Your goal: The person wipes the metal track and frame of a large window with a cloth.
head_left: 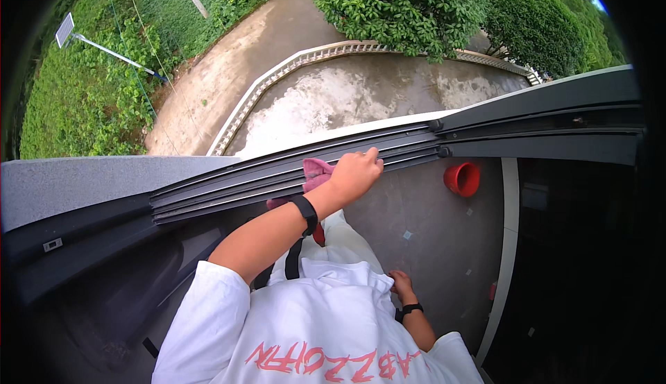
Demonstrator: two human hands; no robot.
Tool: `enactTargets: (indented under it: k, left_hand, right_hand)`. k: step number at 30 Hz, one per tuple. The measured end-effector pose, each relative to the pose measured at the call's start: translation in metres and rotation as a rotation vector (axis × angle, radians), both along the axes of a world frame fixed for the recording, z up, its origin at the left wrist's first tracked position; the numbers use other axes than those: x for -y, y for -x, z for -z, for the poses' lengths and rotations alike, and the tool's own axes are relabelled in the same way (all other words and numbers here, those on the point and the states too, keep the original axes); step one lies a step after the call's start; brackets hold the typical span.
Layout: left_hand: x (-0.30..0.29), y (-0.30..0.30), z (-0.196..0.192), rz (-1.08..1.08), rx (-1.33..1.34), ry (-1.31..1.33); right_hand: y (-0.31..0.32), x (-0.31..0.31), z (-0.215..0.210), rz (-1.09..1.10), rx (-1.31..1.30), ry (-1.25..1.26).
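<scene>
Left hand point(355, 172) stretched forward, fingers curled, right hand point(400, 283) low beside body
</scene>
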State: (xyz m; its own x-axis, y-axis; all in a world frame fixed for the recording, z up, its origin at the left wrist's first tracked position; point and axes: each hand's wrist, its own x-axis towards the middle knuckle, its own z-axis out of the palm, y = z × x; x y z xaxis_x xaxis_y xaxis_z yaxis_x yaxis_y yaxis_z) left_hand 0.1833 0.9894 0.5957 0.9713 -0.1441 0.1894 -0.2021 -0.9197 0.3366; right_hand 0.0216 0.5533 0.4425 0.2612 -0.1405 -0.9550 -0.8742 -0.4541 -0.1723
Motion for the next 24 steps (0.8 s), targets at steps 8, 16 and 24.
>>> enactTargets:
  k: [8,16,24]
  left_hand:
    - [-0.050,0.085,-0.005,-0.160,-0.127,0.091]
    - [-0.139,0.197,-0.037,-0.310,-0.225,-0.062]
    - [-0.140,0.175,-0.036,-0.103,-0.185,-0.144]
  right_hand:
    - [-0.026,-0.018,-0.023,-0.048,0.082,0.001]
    - [-0.074,-0.076,-0.026,-0.074,0.198,-0.147]
    - [-0.049,-0.059,0.000,-0.042,0.147,-0.136]
